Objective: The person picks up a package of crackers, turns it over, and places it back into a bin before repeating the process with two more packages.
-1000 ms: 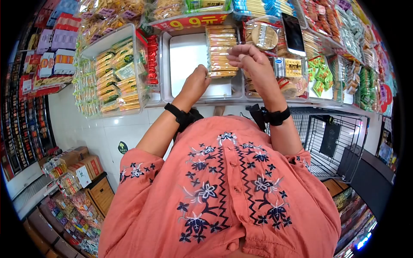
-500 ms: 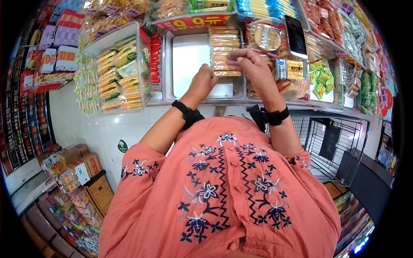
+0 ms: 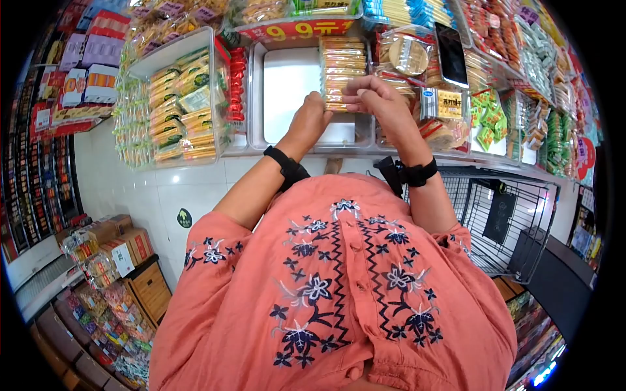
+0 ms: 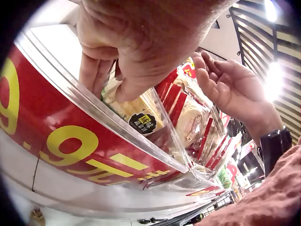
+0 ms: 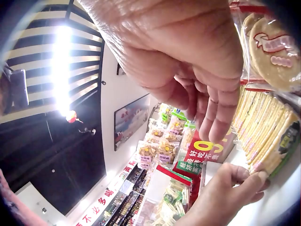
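Observation:
A row of yellow biscuit packets [image 3: 340, 65] stands along the right side of a clear bin [image 3: 287, 78] with a white floor. My left hand [image 3: 312, 117] reaches into this bin. In the left wrist view its fingers and thumb pinch the nearest packet [image 4: 134, 110] at the front end of the row. My right hand [image 3: 375, 98] hovers just right of it above the same end. Its fingers are loosely bent and hold nothing, as the right wrist view shows [image 5: 207, 108]. There my left hand [image 5: 225, 193] touches the end packet [image 5: 273, 160].
A red price sign [image 3: 297, 29] runs above the bin. A bin of green and yellow packs [image 3: 179, 104] stands to the left, round crackers [image 3: 407, 55] and a phone [image 3: 450, 55] to the right. A black wire trolley [image 3: 502, 215] sits at my right side.
My left hand has moved forward and right to the near end of the biscuit row and taken hold of a packet. My right hand has come down slightly toward it.

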`<state>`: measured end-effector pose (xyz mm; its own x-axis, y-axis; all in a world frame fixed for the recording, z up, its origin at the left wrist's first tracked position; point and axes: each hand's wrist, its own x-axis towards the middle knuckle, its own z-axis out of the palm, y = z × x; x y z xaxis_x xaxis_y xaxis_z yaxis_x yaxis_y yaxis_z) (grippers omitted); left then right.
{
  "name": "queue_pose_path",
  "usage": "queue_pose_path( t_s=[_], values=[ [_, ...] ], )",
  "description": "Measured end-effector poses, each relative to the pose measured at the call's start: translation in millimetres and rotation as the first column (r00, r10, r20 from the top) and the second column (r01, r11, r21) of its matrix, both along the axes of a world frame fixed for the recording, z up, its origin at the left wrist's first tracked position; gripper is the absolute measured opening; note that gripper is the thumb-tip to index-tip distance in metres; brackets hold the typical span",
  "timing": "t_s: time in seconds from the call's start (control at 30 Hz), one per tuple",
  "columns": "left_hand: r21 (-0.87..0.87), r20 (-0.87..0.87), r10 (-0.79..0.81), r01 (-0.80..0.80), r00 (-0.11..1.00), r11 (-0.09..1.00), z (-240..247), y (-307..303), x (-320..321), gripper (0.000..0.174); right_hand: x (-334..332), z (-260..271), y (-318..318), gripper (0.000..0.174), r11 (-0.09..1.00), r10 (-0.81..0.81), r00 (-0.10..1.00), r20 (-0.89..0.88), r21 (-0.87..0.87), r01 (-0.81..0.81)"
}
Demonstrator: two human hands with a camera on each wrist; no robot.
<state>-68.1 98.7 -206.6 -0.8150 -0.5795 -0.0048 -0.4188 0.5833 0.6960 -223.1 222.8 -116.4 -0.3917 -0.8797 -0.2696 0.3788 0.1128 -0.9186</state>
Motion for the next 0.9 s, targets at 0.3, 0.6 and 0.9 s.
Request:
queue_pose_path(
  t_s=[0.3,0.6,0.9],
  values=[
    [-0.045,0.096,-0.050,0.054,0.994,0.998,12.2,0.5,3.3,0.037,-2.1,-19.9,-2.5,0.025,0.970,0.180,0.982,-0.050,0.173,-0.168],
    [-0.092,0.092,-0.040,0.049,0.995,0.995,10.8,-0.1,12.6,0.039,-3.7,-46.8,2.1,0.023,0.884,0.448,0.816,-0.364,0.317,-0.344],
    [-0.089,0.101,-0.005,0.014,0.995,0.996,10.8,-6.0,19.4,0.039,1.8,-43.0,-2.7,0.030,0.871,0.475,0.718,-0.509,0.388,-0.301]
  ],
)
